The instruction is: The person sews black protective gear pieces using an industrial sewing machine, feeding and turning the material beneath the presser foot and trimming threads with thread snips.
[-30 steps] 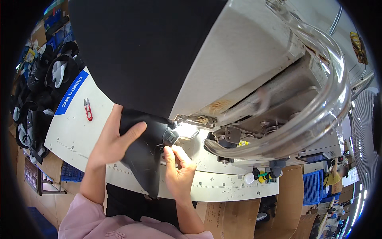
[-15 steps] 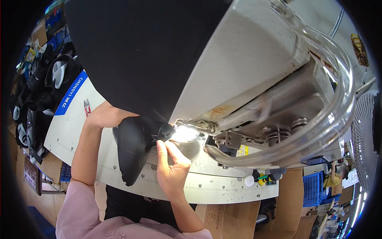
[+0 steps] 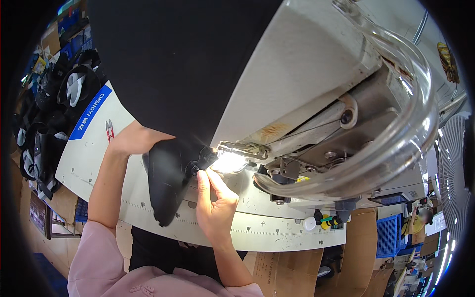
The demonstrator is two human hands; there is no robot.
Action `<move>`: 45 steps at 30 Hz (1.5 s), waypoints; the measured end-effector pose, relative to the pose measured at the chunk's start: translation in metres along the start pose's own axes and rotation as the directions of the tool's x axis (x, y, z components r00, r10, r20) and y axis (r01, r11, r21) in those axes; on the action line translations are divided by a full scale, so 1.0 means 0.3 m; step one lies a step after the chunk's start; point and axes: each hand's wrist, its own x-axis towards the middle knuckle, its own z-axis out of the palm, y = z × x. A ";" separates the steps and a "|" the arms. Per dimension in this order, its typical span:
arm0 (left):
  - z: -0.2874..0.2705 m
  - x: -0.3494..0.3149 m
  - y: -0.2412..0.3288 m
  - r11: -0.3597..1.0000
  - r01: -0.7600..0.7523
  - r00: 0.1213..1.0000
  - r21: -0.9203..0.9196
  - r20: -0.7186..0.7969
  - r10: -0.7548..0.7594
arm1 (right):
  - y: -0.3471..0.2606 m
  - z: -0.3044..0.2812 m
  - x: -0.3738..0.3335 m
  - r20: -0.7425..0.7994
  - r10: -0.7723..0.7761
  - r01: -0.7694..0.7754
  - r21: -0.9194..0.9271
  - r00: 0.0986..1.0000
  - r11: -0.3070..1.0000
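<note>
A sewing machine with a pale head (image 3: 292, 84) leans in from the upper right, and a bright light (image 3: 229, 162) glares beside its needle area. Against that glare lies a folded piece of black material (image 3: 167, 185), its lower end hanging toward me. My right hand (image 3: 216, 208) pinches its edge between thumb and index finger, close to the light. At the piece's upper left is my left hand (image 3: 136, 138), wrist bent. Its fingers are hidden behind the black piece and a large black shape (image 3: 173, 64) filling the top.
Red-handled thread snips (image 3: 110, 131) lie on the white worktable (image 3: 257, 240), left of my hands. Black shoe-like pieces (image 3: 44, 123) are heaped at far left. A clear curved tube guard (image 3: 425, 99) bends around the machine's right. Cardboard boxes (image 3: 292, 267) stand below the table's front edge.
A metal lever with a round eye and a dark thread now show on the machine head. The black piece and my hands have shifted only slightly; the right hand keeps its pinch.
</note>
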 end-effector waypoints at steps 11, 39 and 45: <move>0.020 -0.093 0.071 0.890 -0.273 0.960 -0.364 -0.044 0.276 | 0.005 -0.009 -0.017 -0.026 0.016 -0.017 -0.037 1.000 0.999; 0.222 -0.107 0.216 0.969 -0.084 0.958 0.234 -0.247 0.143 | 0.114 -0.087 -0.069 0.070 0.171 -0.181 0.538 0.983 0.824; 0.285 -0.119 0.171 0.982 -0.123 0.910 0.146 -0.379 0.170 | 0.105 -0.082 -0.062 0.034 0.177 -0.166 0.550 0.984 0.818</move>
